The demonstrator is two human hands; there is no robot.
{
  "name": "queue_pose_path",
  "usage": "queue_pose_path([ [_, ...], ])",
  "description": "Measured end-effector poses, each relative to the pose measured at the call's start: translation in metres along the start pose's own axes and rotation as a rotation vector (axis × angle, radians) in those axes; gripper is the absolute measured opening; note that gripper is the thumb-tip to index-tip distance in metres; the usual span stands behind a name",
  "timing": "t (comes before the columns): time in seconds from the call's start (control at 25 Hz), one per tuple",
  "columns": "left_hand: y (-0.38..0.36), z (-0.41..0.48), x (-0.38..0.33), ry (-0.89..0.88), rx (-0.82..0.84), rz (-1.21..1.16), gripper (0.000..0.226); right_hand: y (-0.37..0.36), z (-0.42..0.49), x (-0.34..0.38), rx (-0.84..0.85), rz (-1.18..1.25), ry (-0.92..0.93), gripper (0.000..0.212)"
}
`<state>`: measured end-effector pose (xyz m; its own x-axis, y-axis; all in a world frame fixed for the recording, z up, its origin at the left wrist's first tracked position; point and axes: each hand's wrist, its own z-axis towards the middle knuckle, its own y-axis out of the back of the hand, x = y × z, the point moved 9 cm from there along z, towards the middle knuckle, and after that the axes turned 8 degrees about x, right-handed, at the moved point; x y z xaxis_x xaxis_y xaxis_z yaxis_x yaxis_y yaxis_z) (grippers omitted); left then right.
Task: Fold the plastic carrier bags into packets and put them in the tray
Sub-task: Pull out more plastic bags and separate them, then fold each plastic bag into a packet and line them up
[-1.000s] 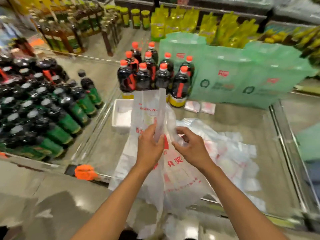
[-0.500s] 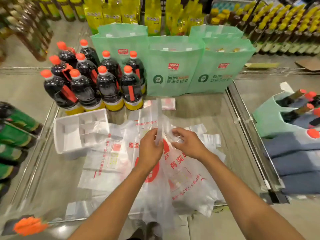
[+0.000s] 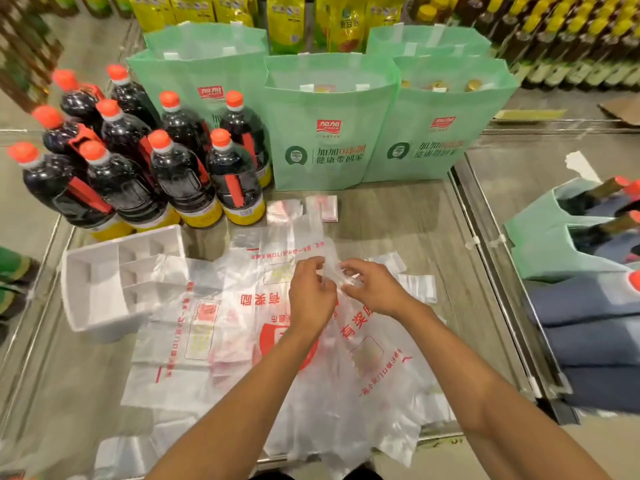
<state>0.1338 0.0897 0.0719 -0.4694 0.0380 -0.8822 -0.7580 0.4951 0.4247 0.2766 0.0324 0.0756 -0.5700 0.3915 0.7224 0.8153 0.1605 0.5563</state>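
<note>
Left hand: Your left hand (image 3: 311, 296) is at the centre of the frame. Its fingers are curled and pinch a crumpled strip of thin plastic at the top of the bag.
Right hand: Your right hand (image 3: 375, 289) is just beside the left, almost touching it. Its fingers and thumb are curled on the same crumpled strip.
Held bag: The clear carrier bag (image 3: 367, 362), printed in red, spreads from your hands down to the lower middle of the frame. Its lower part drapes over the near edge of the counter (image 3: 398, 220).
Loose bags: More printed carrier bags (image 3: 194, 334) lie flat on the counter, left of centre and partly under the held one.
Tray: The white compartment tray (image 3: 74, 296) sits at the left middle of the frame, well apart from your hands. A corner of one flat bag lies over its right side.
Folded packets: Two small folded packets (image 3: 323, 207) lie on the counter just above your hands.
Bottles: Dark sauce bottles (image 3: 180, 178) with orange-red caps stand upright in the upper left, behind the tray.
Tote bags: Green tote bags (image 3: 332, 133) stand upright across the upper middle, behind the packets.
</note>
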Motion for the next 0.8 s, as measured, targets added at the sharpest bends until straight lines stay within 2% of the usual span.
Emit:
queue_pose_path([
  [0.2,-0.020,-0.002,0.005,-0.016,0.056,0.012,0.036,0.019,0.013,-0.045,0.044,-0.069,-0.023,0.046],
  [0.32,-0.018,-0.009,0.008,-0.092,0.099,0.243,0.043,0.033,0.007,-0.069,0.030,-0.131,0.012,0.050],
  [0.56,-0.020,-0.024,0.017,-0.256,0.309,0.777,0.057,0.034,-0.020,-0.073,-0.068,-0.305,0.088,0.059],
  [0.8,-0.026,-0.025,0.013,-0.309,0.477,0.965,0.067,0.009,-0.051,-0.078,-0.086,-0.336,0.006,0.067],
])
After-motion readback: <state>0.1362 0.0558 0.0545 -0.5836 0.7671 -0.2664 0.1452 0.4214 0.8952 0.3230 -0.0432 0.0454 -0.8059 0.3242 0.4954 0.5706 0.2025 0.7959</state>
